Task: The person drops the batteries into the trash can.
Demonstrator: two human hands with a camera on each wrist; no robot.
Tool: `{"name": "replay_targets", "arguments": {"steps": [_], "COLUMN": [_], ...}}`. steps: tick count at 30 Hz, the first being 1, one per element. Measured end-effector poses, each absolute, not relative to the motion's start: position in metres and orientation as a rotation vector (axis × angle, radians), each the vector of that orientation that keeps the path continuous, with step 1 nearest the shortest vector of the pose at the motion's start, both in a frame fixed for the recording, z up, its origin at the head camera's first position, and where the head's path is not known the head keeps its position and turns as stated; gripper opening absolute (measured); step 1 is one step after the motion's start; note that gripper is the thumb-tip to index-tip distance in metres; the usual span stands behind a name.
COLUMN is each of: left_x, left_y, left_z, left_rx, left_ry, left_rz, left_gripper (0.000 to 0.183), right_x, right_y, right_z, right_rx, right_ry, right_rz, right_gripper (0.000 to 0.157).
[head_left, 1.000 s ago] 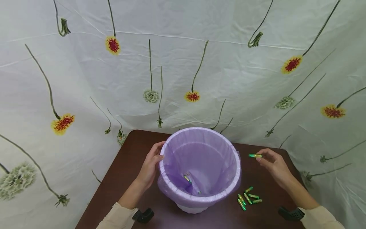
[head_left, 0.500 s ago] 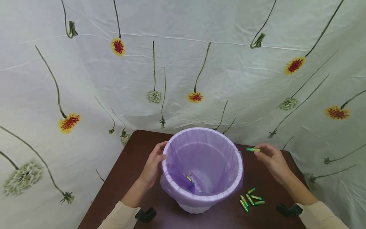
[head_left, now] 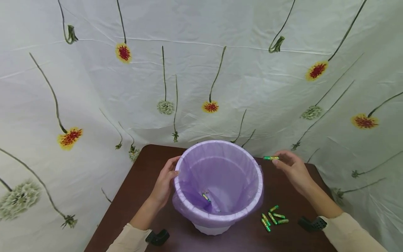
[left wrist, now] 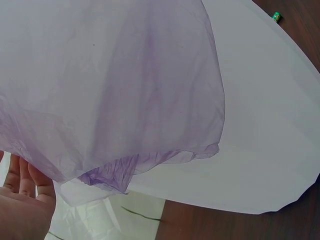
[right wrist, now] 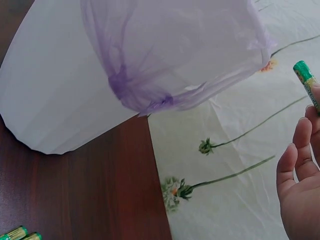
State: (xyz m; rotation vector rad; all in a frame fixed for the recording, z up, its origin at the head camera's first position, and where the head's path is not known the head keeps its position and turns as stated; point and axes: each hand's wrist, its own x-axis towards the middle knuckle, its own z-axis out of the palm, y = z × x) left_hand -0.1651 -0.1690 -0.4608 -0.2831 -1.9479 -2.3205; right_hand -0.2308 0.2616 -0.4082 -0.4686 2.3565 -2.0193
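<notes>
A white bin [head_left: 210,229] lined with a purple bag [head_left: 220,168] stands on a dark brown table [head_left: 135,196]. My left hand [head_left: 165,180] holds the bin's left rim, thumb on the edge. My right hand [head_left: 291,168] pinches a green battery [head_left: 271,158] in the air just beyond the bin's right rim; the right wrist view shows that battery [right wrist: 307,80] at my fingertips beside the bag's overhang [right wrist: 165,55]. A few batteries [head_left: 206,196] lie at the bottom of the bag. The left wrist view shows mostly the bag [left wrist: 110,85] and the bin wall [left wrist: 265,125].
Several green batteries [head_left: 272,217] lie loose on the table to the right of the bin. A white cloth printed with flowers [head_left: 201,70] hangs behind and around the table. Black wrist mounts [head_left: 310,224] sit at both cuffs.
My right hand has carried the battery up and left, from out to the right of the bin to just beside its right rim. The left hand has stayed on the rim.
</notes>
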Motion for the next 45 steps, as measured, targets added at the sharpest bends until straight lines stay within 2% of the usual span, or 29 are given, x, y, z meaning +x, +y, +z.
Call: {"name": "replay_targets", "arguments": {"steps": [10, 18, 25, 34, 41, 45], "left_x": [-0.167, -0.165, -0.166, -0.167, -0.167, -0.167], "left_y": [-0.169, -0.172, -0.173, -0.171, -0.171, -0.171], "left_z": [-0.463, -0.463, -0.466, -0.467, -0.466, -0.465], "left_rx": [-0.320, -0.298, -0.309, -0.288, -0.289, -0.302], "left_ry": [-1.946, -1.920, -1.941, -1.961, -1.957, -1.946], "left_rz": [-2.324, -2.330, -2.342, -2.318, -2.320, -2.338], "left_gripper": [0.050, 0.049, 0.050, 0.051, 0.051, 0.050], "right_x": [-0.241, -0.254, -0.260, -0.265, -0.268, -0.269], "right_y": [0.239, 0.204, 0.180, 0.163, 0.150, 0.152], "right_z": [-0.389, -0.376, -0.369, -0.363, -0.350, -0.348], "right_rx": [-0.498, -0.630, -0.730, -0.760, -0.853, -0.891], "right_ry": [2.361, 2.304, 2.276, 2.276, 2.159, 2.146], "right_rz": [-1.970, -1.954, -1.911, -1.863, -1.961, -1.972], "right_gripper": [0.014, 0.013, 0.020, 0.022, 0.038, 0.034]}}
